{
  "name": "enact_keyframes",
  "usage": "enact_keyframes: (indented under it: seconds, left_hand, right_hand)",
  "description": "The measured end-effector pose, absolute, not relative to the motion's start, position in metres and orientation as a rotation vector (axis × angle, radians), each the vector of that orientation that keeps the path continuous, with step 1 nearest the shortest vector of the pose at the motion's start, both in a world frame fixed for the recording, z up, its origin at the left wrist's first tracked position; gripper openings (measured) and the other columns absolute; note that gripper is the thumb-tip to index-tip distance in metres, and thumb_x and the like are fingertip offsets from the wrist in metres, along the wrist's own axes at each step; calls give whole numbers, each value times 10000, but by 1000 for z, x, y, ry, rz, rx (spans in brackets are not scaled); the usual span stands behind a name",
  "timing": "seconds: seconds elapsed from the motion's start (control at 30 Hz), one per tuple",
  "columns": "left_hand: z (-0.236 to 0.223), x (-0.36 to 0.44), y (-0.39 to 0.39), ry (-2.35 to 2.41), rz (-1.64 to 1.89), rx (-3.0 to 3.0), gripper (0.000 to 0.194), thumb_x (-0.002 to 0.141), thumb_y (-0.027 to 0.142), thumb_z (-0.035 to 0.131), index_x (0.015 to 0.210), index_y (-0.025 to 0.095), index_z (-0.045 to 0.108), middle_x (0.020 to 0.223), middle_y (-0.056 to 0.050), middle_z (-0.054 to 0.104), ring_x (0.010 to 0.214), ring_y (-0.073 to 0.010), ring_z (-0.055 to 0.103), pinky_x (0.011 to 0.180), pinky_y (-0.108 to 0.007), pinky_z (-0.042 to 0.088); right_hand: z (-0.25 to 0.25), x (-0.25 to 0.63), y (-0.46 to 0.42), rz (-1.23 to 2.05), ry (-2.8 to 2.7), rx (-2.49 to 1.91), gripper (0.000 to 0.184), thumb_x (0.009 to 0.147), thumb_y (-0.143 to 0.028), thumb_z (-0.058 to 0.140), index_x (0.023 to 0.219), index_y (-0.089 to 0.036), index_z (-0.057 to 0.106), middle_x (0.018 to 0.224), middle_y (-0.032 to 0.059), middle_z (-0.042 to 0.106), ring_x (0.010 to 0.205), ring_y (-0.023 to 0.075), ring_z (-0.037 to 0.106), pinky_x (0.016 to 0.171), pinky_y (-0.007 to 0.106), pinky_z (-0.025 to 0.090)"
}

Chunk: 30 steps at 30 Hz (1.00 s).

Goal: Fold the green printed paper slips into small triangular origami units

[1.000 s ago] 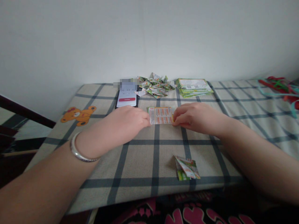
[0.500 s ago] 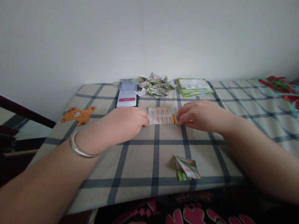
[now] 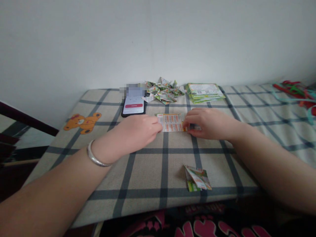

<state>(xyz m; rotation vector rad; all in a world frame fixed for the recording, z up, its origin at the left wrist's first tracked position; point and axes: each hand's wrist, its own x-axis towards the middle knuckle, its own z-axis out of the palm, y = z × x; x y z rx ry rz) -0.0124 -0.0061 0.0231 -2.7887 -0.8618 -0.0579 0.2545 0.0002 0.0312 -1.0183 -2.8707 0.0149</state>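
Note:
A printed paper sheet [image 3: 172, 122], white with orange blocks, lies folded on the checked tablecloth between my hands. My left hand [image 3: 144, 130], with a silver bangle on its wrist, has its fingers closed on the paper's left edge. At the right edge, my right hand [image 3: 206, 123] pinches the paper between thumb and fingers. Nearer to me lies a folded paper piece [image 3: 197, 178] with green and white print. Several folded paper pieces [image 3: 164, 90] are heaped behind the sheet, and a stack of green-edged leaflets [image 3: 205, 92] lies to their right.
A phone [image 3: 134, 105] with a lit screen lies behind my left hand. Flat on the cloth at the left is a bear cutout [image 3: 83, 123]. Red and green strips [image 3: 295, 91] lie at the far right. A white wall [image 3: 158, 42] stands behind the table.
My left hand has moved right and now covers more of the paper's left end. The right hand has shifted slightly left over its right end. The other things have stayed put.

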Motion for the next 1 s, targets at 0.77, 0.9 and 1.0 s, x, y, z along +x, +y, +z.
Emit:
enact_keyframes:
  seconds: [0.77, 0.9, 1.0]
  left_hand:
    - [10, -7, -8, -842, -230, -2653, 148, 931, 275, 555, 938, 178, 666, 919, -53, 659, 880, -244, 614, 704, -364, 502]
    - [9, -4, -9, -843, -278, -2640, 164, 935, 303, 559, 925, 192, 678, 907, -39, 672, 869, -240, 619, 684, -361, 493]
    - [8, -3, -8, -818, -282, -2656, 168, 940, 279, 541, 915, 190, 681, 905, -39, 682, 866, -231, 623, 699, -358, 492]
  right_hand:
    - [23, 243, -1, -205, -2792, -995, 174, 857, -206, 501, 892, -147, 661, 847, 73, 682, 730, 173, 581, 663, 309, 371]
    - [21, 240, -4, -129, -2722, -957, 190, 841, -195, 492, 903, -140, 663, 832, 70, 690, 709, 168, 592, 640, 301, 375]
    - [20, 239, -6, -91, -2683, -934, 178, 846, -201, 488, 886, -145, 653, 793, 58, 687, 667, 154, 579, 619, 294, 370]
